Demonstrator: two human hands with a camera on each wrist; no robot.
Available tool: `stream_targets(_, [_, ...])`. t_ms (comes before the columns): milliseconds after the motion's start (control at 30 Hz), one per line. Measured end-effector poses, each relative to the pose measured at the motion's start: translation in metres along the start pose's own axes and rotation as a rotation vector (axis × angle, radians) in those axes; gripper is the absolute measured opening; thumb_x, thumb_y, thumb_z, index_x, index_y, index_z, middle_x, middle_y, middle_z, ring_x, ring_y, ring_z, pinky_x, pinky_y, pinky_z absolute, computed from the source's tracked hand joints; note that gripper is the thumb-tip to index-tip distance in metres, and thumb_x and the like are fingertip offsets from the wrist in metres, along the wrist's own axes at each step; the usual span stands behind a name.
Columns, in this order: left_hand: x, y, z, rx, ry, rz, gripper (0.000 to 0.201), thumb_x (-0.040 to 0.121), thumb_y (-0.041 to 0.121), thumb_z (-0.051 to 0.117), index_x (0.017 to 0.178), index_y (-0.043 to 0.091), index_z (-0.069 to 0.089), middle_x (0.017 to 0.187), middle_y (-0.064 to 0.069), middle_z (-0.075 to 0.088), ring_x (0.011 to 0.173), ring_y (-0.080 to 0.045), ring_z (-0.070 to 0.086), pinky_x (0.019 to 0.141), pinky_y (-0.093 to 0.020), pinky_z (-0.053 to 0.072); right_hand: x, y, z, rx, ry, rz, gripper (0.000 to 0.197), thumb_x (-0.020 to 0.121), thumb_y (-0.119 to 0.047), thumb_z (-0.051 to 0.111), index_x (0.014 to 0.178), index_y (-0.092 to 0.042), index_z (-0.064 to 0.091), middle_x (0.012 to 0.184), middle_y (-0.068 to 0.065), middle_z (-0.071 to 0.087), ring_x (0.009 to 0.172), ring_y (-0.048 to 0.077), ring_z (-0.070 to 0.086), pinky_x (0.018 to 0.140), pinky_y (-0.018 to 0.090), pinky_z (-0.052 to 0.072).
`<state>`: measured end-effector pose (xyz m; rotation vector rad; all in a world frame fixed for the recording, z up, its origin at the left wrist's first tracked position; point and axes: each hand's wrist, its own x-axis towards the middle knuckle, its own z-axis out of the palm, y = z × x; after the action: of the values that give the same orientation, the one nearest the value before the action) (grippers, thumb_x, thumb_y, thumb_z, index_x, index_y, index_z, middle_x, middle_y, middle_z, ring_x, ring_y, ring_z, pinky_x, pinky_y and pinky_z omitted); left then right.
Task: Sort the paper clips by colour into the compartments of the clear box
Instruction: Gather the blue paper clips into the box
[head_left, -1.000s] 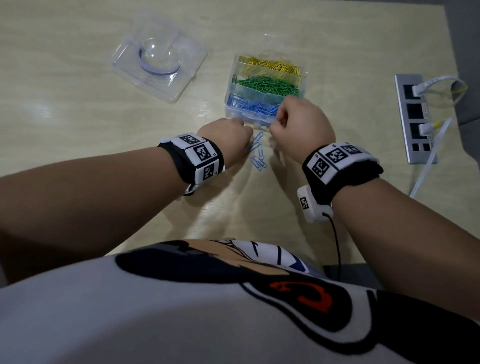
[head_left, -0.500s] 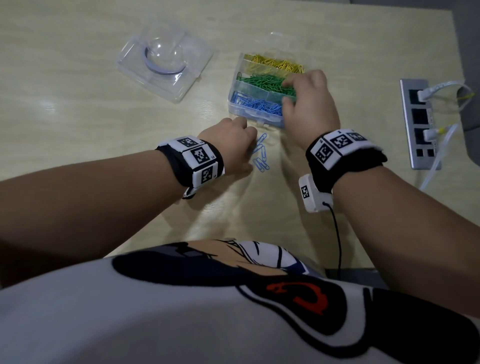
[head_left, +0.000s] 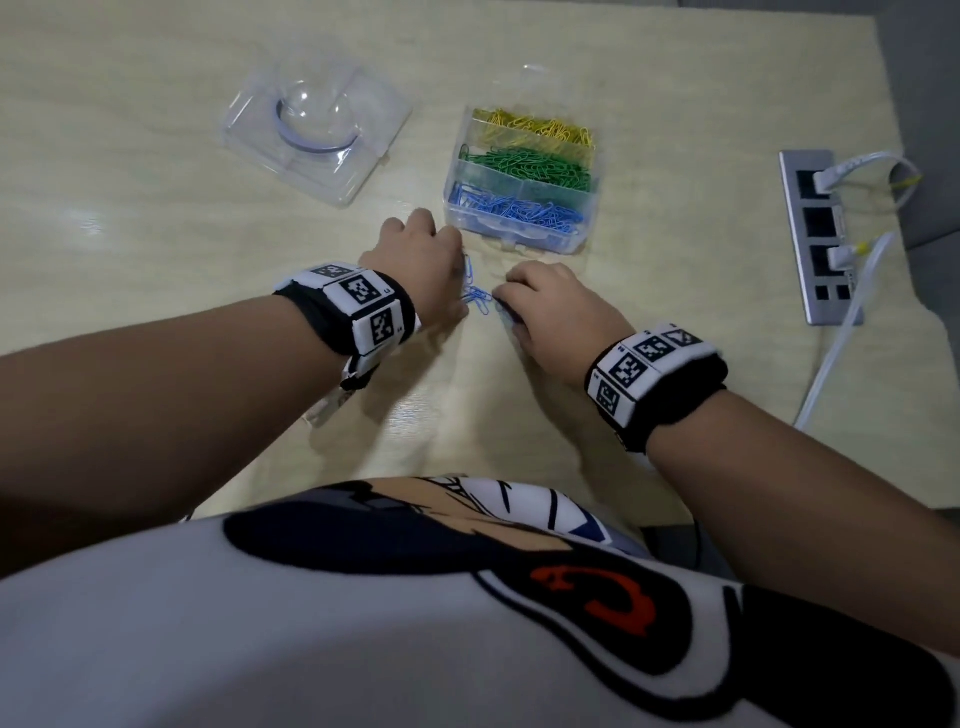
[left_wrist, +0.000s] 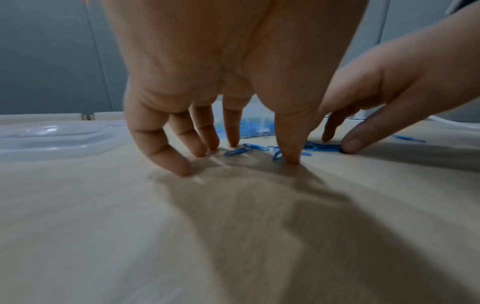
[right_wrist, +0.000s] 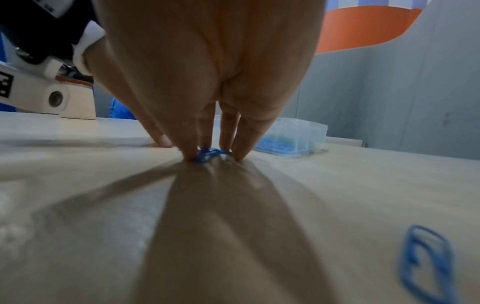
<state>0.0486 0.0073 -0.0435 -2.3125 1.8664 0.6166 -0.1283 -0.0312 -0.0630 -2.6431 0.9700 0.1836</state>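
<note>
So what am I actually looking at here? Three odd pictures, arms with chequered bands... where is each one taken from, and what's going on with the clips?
No machine here: a person works with bare hands, wearing marker bands and small cameras. The big picture comes from a head camera looking down; the other two look along each wrist towards the fingers.

On the table stands a clear box with yellow, green and blue clips in separate compartments. Its lid lies apart, to the left. A power strip sits at the right.

The left hand and right hand rest fingertips on the table around a few loose blue clips. The right fingers crowd round a small bunch, touching it; nothing is lifted yet.
</note>
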Motion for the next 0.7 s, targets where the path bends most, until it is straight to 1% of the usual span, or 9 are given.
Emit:
stream_targets(67, [0.002, 0.002, 0.004, -0.036, -0.020, 0.056, 0.044, 0.083, 0.032, 0.064, 0.118, 0.009, 0.052, 0.114, -0.017, 0.046, 0.103, -0.040, 0.051, 0.087, -0.047, 0.048, -0.001, -0.001, 0.001, -0.004, 0.018, 0.041, 0.024, 0.095, -0.014, 0.046, 0.116, -0.012, 0.059, 0.117, 0.008, 0.051, 0.106, 0.030, 0.045, 0.082, 0.046, 0.048])
stream_targets(133, [0.002, 0.008, 0.008, -0.073, -0.035, 0.097, 0.031, 0.087, 0.023, 0.056, 0.114, 0.008, 0.055, 0.109, -0.017, 0.049, 0.098, -0.039, 0.056, 0.085, -0.044, 0.048, -0.002, -0.002, 0.002, -0.016, 0.020, 0.085, 0.020, 0.094, -0.011, 0.046, 0.110, -0.010, 0.059, 0.112, 0.011, 0.051, 0.103, 0.031, 0.046, 0.081, 0.045, 0.048])
stream_targets(167, [0.001, 0.012, 0.009, -0.072, -0.043, 0.115, 0.028, 0.088, 0.020, 0.054, 0.112, 0.007, 0.057, 0.108, -0.018, 0.050, 0.096, -0.038, 0.057, 0.083, -0.042, 0.048, -0.002, -0.003, 0.002, -0.023, 0.022, 0.105, 0.019, 0.094, -0.011, 0.046, 0.108, -0.008, 0.059, 0.110, 0.012, 0.050, 0.102, 0.031, 0.047, 0.081, 0.044, 0.047])
stream_targets(233, [0.001, 0.018, 0.011, -0.027, -0.046, 0.157, 0.026, 0.090, 0.020, 0.051, 0.110, 0.007, 0.058, 0.105, -0.017, 0.053, 0.096, -0.037, 0.057, 0.080, -0.038, 0.046, -0.001, -0.005, 0.002, -0.039, 0.024, 0.118, 0.016, 0.093, -0.009, 0.046, 0.103, -0.006, 0.058, 0.107, 0.014, 0.050, 0.099, 0.033, 0.048, 0.077, 0.042, 0.045])
stream_targets(367, [0.006, 0.025, 0.005, 0.132, -0.074, 0.221, 0.027, 0.095, 0.027, 0.045, 0.105, 0.005, 0.058, 0.104, -0.016, 0.055, 0.097, -0.035, 0.056, 0.071, -0.034, 0.038, 0.004, -0.007, -0.003, -0.074, 0.016, 0.109, 0.015, 0.091, -0.009, 0.047, 0.100, -0.003, 0.058, 0.105, 0.016, 0.052, 0.095, 0.035, 0.051, 0.067, 0.037, 0.033])
stream_targets(467, [0.010, 0.028, -0.005, 0.177, -0.112, 0.238, 0.029, 0.095, 0.029, 0.047, 0.106, 0.006, 0.060, 0.105, -0.016, 0.059, 0.098, -0.034, 0.057, 0.069, -0.033, 0.037, 0.008, -0.004, -0.011, -0.053, 0.009, 0.152, 0.018, 0.089, -0.011, 0.049, 0.102, -0.004, 0.060, 0.105, 0.015, 0.054, 0.094, 0.034, 0.055, 0.069, 0.035, 0.036])
stream_targets(567, [0.011, 0.026, -0.017, 0.095, -0.040, 0.244, 0.022, 0.089, 0.025, 0.055, 0.104, 0.011, 0.063, 0.102, -0.013, 0.064, 0.096, -0.031, 0.057, 0.071, -0.033, 0.038, 0.007, -0.001, -0.024, 0.046, 0.099, 0.187, 0.018, 0.088, -0.016, 0.052, 0.099, -0.009, 0.064, 0.100, 0.011, 0.057, 0.093, 0.030, 0.055, 0.072, 0.030, 0.036])
stream_targets(633, [0.012, 0.025, -0.027, 0.004, 0.053, 0.255, 0.021, 0.086, 0.018, 0.054, 0.104, 0.013, 0.065, 0.102, -0.011, 0.065, 0.096, -0.031, 0.058, 0.075, -0.034, 0.040, 0.007, 0.000, -0.036, 0.148, 0.211, 0.208, 0.015, 0.085, -0.018, 0.054, 0.093, -0.011, 0.065, 0.092, 0.006, 0.056, 0.089, 0.026, 0.055, 0.071, 0.027, 0.032])
stream_targets(700, [0.015, 0.024, -0.038, -0.086, 0.163, 0.246, 0.023, 0.084, 0.016, 0.053, 0.102, 0.015, 0.067, 0.101, -0.010, 0.067, 0.095, -0.030, 0.059, 0.079, -0.035, 0.043, 0.012, 0.001, -0.048, 0.265, 0.351, 0.242, 0.015, 0.083, -0.018, 0.057, 0.093, -0.012, 0.068, 0.093, 0.006, 0.059, 0.087, 0.022, 0.055, 0.073, 0.025, 0.035])
